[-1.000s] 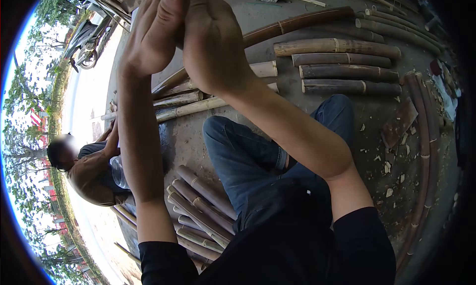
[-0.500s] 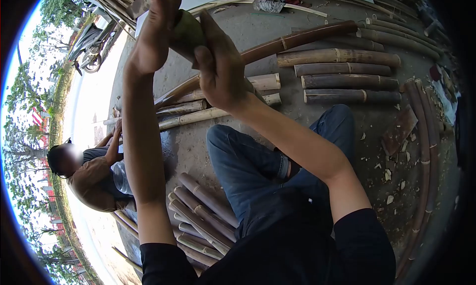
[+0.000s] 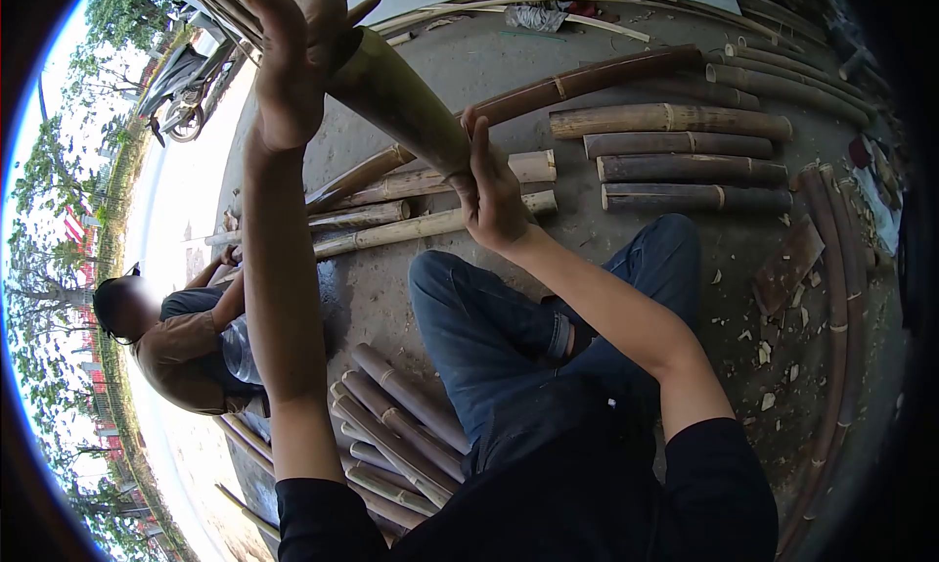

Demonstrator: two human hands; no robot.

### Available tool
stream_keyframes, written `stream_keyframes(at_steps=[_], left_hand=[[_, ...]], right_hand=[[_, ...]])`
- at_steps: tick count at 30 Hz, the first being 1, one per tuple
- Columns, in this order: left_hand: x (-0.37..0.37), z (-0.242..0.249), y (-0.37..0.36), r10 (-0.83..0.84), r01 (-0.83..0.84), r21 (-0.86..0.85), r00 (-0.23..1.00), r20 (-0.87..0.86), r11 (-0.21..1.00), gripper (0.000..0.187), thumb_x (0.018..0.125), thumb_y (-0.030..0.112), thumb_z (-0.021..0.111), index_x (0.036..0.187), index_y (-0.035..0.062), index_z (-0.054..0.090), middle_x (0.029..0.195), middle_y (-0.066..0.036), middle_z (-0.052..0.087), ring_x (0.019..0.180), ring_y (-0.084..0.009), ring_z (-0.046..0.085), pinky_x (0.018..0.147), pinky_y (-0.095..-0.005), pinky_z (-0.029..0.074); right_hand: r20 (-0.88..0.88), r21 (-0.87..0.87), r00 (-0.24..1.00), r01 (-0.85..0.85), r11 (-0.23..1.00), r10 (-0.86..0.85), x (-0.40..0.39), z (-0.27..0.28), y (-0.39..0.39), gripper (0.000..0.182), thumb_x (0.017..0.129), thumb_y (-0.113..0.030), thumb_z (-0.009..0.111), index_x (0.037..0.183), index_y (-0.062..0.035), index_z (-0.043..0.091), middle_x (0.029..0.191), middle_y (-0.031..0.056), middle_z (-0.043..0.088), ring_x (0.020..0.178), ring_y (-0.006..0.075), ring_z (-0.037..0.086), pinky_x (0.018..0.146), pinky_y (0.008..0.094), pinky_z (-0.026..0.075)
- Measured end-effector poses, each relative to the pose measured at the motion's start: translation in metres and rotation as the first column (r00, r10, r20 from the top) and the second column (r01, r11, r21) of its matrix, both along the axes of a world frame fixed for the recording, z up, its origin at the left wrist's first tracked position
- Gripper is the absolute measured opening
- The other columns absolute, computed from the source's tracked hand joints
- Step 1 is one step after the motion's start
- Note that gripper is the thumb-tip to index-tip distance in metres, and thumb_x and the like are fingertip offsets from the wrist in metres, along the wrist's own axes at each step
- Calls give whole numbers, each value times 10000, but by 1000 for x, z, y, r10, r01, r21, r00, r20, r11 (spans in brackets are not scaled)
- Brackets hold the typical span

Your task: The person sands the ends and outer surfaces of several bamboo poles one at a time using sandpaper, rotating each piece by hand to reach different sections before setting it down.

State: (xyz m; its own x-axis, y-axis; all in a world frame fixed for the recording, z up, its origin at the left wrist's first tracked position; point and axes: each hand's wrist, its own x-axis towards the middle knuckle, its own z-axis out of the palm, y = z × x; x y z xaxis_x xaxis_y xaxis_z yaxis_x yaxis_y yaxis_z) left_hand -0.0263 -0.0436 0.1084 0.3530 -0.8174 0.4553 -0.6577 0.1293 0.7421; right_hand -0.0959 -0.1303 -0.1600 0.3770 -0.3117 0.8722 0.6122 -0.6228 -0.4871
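A thick greenish-brown bamboo piece (image 3: 406,97) is held up in the air in front of me, slanting from upper left down to the right. My left hand (image 3: 293,68) is at its upper end, palm against it and fingers partly hidden around the rim. At the lower end is my right hand (image 3: 497,198), its fingers pressed on the bamboo and partly hidden behind it. Below and behind it, a long brown bamboo pole (image 3: 558,88) and several pale bamboo lengths (image 3: 421,227) lie on the ground.
Several cut bamboo lengths (image 3: 694,171) lie in a row to the right, and more bamboo pieces (image 3: 401,425) are piled by my left leg. Another person (image 3: 186,347) crouches at left. A rusty-looking plate (image 3: 787,264) and chips lie at right; a motorcycle (image 3: 183,97) stands at upper left.
The bamboo piece has turned so that its length shows across the view. My right hand has moved down and to the right along it, while my left hand stays near the upper end.
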Motion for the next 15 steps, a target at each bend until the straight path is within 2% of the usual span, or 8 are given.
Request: stream_keyframes(at_steps=[3,4,5,7,9,11,13,15], left_hand=[[12,-8,-12,101,-101,-16,995,19,995,1257,780,982,-32,1661,104,150,1622,-257,347,1548,-391,241,1251,-606,84],[-19,11,-11,-102,61,-105,892,-441,993,1266,775,986,-34,1661,104,160,1627,-257,334,1551,-373,235,1264,-570,62],[-14,4,-12,-99,59,-103,888,-448,993,1266,775,986,-34,1661,104,160,1627,-257,334,1551,-373,235,1264,-570,62],[-3,-7,-15,14,-16,-81,1000,-28,997,1275,771,989,-38,1660,102,180,1622,-252,346,1532,-347,272,1239,-477,188],[-3,-3,-6,33,-36,-57,998,-59,998,1276,770,988,-44,1660,102,182,1626,-247,345,1538,-345,257,1241,-475,179],[-7,4,3,64,-65,-3,990,-126,998,1279,767,986,-55,1660,103,184,1632,-235,342,1551,-342,228,1247,-471,160],[7,-5,6,94,-98,-40,990,-101,994,1280,762,989,-54,1659,108,184,1631,-228,347,1567,-362,189,1265,-550,47],[-7,-2,3,143,-148,28,982,122,989,1275,759,987,-61,1660,117,176,1639,-212,345,1561,-374,203,1252,-571,87]], right_hand=[[140,20,978,-157,987,153,22,116,-13,713,1050,-178,559,1627,8,185,1428,297,545,1166,462,640,922,484,567],[144,31,961,-242,970,235,25,142,-19,674,1065,-193,531,1622,8,209,1378,293,579,1119,461,657,872,482,577],[138,36,962,-243,969,236,22,150,-22,674,1065,-193,531,1622,8,209,1378,293,579,1119,461,657,872,482,577],[59,84,919,-393,916,389,22,158,-24,610,1090,-235,473,1600,25,262,1322,289,594,1133,469,639,897,476,553],[139,112,968,-224,968,208,22,106,-6,581,1104,-277,442,1589,12,302,1338,272,593,1182,465,612,991,483,512],[-62,147,979,-182,972,192,7,16,0,583,1120,-325,394,1606,-20,295,1373,252,588,1243,441,588,1082,487,450],[-125,176,957,-237,955,261,-2,-62,-7,583,1128,-346,358,1629,-60,275,1409,227,584,1266,402,590,1109,481,431],[-138,247,935,-287,926,327,-3,-63,-14,572,1129,-366,349,1611,-59,324,1412,220,586,1273,387,590,1114,468,427]])
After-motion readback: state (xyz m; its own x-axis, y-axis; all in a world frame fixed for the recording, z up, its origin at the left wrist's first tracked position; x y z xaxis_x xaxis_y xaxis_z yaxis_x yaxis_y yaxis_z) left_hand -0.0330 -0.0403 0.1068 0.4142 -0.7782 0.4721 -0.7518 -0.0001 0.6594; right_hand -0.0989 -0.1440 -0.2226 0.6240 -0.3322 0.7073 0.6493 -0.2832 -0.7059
